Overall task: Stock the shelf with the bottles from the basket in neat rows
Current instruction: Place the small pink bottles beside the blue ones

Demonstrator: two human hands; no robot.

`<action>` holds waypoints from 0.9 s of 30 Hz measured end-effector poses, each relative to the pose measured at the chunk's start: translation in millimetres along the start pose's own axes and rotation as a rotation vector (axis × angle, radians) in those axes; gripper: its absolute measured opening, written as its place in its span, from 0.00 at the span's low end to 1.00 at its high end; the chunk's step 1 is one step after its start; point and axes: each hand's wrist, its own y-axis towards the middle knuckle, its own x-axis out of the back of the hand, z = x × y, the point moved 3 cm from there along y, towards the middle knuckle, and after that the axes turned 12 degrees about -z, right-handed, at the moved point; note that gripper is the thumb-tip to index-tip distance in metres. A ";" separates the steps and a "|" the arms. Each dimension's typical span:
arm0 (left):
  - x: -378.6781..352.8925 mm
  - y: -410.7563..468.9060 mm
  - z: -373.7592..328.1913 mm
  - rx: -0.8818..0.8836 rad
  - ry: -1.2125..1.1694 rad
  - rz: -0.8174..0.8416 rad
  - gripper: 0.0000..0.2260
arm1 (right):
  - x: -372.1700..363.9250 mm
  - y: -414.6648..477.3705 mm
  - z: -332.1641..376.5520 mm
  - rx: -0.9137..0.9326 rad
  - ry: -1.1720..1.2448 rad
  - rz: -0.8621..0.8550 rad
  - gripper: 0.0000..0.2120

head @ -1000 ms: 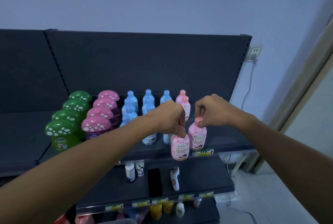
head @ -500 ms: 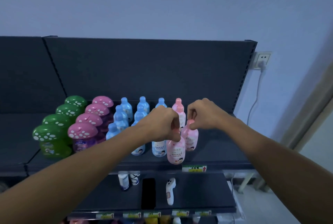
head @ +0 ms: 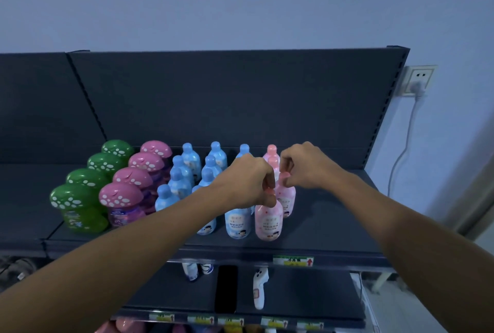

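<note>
On the dark top shelf (head: 326, 228) stand rows of bottles: green mushroom-cap bottles (head: 80, 209), pink mushroom-cap bottles (head: 121, 203), small blue bottles (head: 238, 223) and a row of small pink bottles. My left hand (head: 247, 181) pinches the cap of the front pink bottle (head: 268, 221), which stands near the shelf's front edge. My right hand (head: 304, 165) pinches the cap of the second pink bottle (head: 287, 197) just behind it. Two more pink bottles (head: 272, 152) stand further back in the same row. The basket is out of view.
The right part of the top shelf is bare. A lower shelf (head: 307, 295) holds a black phone (head: 226, 288), a white thermometer gun (head: 259, 287) and small white bottles (head: 190, 271). A wall socket with a cable (head: 417, 79) is at the right.
Both hands have kept their pinch on the two pink bottles and set them further back onto the shelf. The view has tilted up a little, so the lower shelves show less.
</note>
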 end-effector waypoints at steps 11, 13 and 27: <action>-23.0 20.5 -4.9 0.016 0.025 0.031 0.12 | -12.2 15.5 -11.2 0.016 0.011 0.041 0.08; -24.7 22.8 -4.5 0.010 0.033 0.027 0.13 | -14.1 18.0 -10.1 0.022 0.013 0.046 0.08; -40.4 27.2 -0.9 0.005 0.059 0.028 0.10 | -21.6 24.9 -11.8 -0.001 0.021 0.056 0.07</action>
